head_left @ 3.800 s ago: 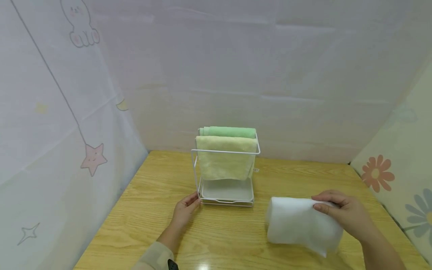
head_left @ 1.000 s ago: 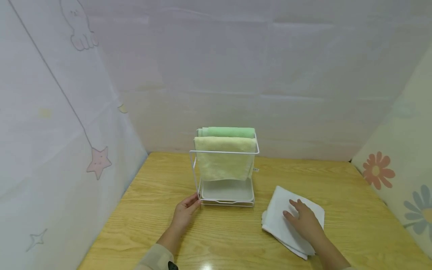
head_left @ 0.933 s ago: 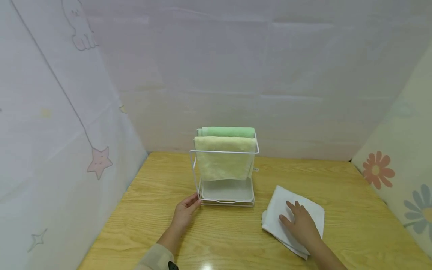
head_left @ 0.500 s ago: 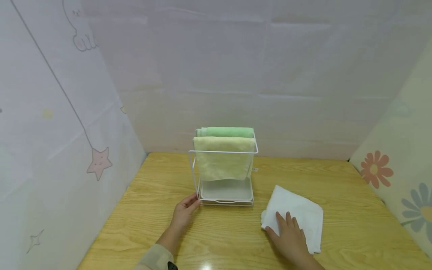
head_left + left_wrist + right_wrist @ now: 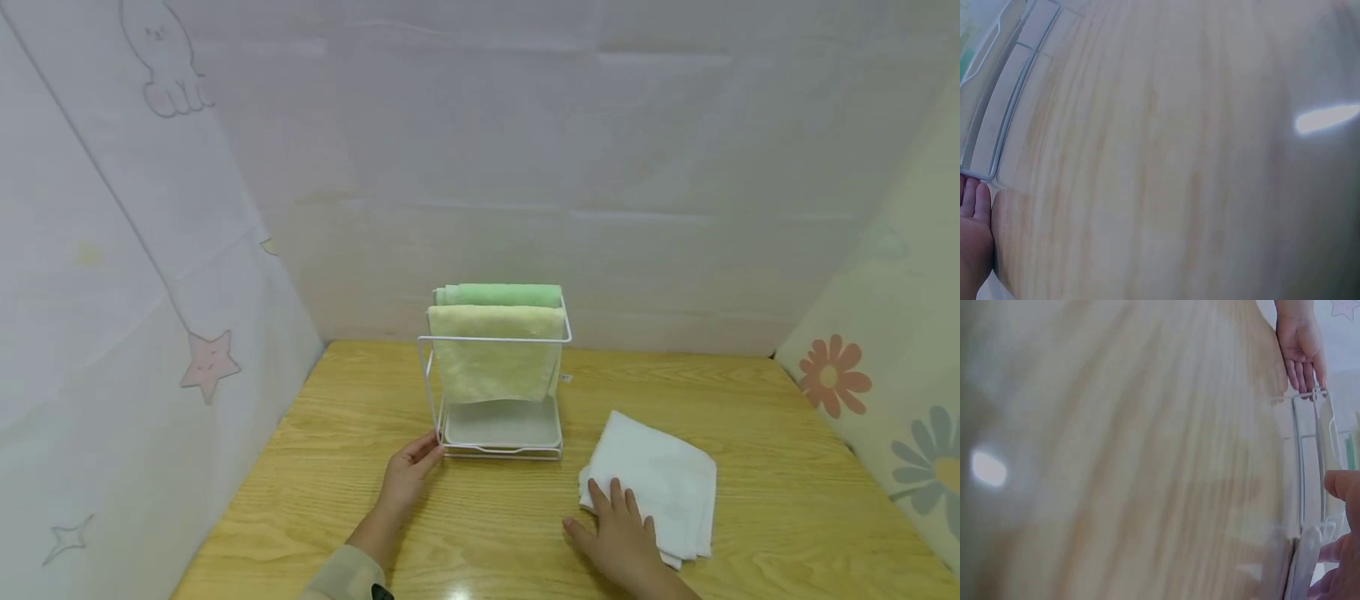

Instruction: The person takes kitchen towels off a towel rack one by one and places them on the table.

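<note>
A white wire towel rack [image 5: 498,339] stands mid-table, with a folded yellow towel [image 5: 497,358] over its front bar and a green towel [image 5: 510,294] behind. Its white drip tray [image 5: 502,423] sits at the bottom. My left hand [image 5: 405,473] holds the rack's lower left front corner, thumb in front and fingers at the side. To the right lies a folded white towel [image 5: 656,479], flat on the table. My right hand [image 5: 618,537], fingers spread and fairly straight, is at the towel's near left edge, fingertips overlapping it in the head view.
The wooden table [image 5: 360,400] meets pale fabric walls at the back and sides. The left wall [image 5: 112,350] and right wall [image 5: 892,333] stand close to the table edges. A small white label [image 5: 566,378] shows beside the rack.
The white towel, first held up by my right hand, now lies on the table. My right hand has slid left and toward me across it. My left hand stays at the rack.
</note>
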`<state>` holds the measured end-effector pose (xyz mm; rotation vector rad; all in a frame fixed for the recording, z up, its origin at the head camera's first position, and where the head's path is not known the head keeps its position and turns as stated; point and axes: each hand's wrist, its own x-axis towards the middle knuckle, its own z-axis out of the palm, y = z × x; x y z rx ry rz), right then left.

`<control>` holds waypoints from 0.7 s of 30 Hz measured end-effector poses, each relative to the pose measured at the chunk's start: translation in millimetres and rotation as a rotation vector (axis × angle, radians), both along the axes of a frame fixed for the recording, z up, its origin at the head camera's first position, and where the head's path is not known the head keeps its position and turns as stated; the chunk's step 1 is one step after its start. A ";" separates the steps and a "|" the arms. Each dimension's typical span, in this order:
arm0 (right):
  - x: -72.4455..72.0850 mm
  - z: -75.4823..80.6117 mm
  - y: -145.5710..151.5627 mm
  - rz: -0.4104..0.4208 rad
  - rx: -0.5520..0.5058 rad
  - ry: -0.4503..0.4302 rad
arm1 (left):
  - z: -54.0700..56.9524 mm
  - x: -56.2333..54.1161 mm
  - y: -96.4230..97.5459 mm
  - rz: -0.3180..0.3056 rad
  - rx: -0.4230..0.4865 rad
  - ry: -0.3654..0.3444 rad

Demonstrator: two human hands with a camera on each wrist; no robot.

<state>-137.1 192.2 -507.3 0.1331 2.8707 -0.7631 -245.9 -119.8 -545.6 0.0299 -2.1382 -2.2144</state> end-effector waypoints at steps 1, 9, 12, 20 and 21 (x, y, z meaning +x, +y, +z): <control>-1.2 0.1 3.0 0.006 -0.001 0.001 | 0.1 0.0 0.1 0.002 -0.002 0.000; -13.4 -0.6 44.1 0.092 0.013 0.049 | 1.4 -0.1 -0.5 -0.009 0.003 -0.020; -18.1 -1.5 63.8 0.133 0.001 0.059 | 1.7 0.6 -0.9 -0.011 -0.003 -0.028; -25.9 -2.0 109.9 0.228 -0.011 0.096 | 1.5 1.7 -0.7 -0.003 -0.009 -0.033; -26.8 -2.2 114.1 0.234 -0.012 0.105 | 1.3 1.6 -0.5 -0.003 -0.012 -0.031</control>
